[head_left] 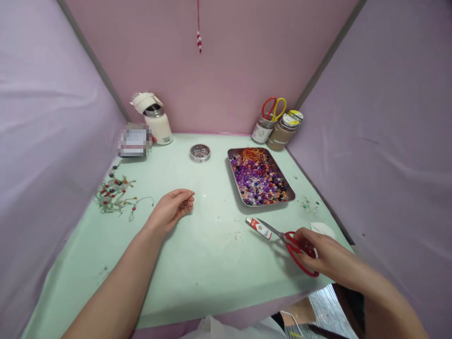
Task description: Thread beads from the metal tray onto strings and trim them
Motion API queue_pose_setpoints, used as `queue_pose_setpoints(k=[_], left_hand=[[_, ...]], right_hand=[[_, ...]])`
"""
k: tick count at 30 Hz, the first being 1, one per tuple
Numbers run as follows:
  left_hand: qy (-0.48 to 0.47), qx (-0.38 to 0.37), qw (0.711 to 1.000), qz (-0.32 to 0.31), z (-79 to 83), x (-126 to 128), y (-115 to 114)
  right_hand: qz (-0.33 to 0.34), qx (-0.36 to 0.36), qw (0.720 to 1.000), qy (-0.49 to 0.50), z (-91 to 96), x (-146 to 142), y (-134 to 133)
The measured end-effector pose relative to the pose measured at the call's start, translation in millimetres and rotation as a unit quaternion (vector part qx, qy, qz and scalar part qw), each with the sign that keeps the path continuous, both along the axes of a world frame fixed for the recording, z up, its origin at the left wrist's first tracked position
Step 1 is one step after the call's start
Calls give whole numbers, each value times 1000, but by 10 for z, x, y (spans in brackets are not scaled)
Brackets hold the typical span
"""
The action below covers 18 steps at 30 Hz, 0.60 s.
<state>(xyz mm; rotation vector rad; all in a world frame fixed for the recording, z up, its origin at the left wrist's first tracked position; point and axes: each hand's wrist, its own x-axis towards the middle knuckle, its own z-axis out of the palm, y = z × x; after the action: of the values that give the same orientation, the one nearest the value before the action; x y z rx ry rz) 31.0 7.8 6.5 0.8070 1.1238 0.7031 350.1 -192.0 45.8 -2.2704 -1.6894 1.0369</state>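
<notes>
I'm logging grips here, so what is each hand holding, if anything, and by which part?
The right hand holds the scissors by the red handles. Whether the left hand pinches something thin cannot be told.

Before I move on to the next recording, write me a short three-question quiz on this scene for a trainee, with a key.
1. What does the right hand hold?
2. True or false: in the picture, the bead tray lies to the left of the left hand.
3. Choose one. The lid of the bottle is: A) shut; B) open; C) missing.

Key:
1. Scissors.
2. False: it lies to the right of that hand, further back on the table.
3. B: it is tipped up, baring the bottle's neck.
</notes>
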Motion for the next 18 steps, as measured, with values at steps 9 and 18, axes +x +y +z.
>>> queue_pose_setpoints(k=[9, 18], left_hand=[[-65, -11, 998, 0, -58, -109, 52], [-120, -9, 993, 19, -40, -178, 89]], right_hand=[[22, 39, 890, 454, -116, -1011, 837], [55, -40, 872, 484, -286, -1388, 1472]])
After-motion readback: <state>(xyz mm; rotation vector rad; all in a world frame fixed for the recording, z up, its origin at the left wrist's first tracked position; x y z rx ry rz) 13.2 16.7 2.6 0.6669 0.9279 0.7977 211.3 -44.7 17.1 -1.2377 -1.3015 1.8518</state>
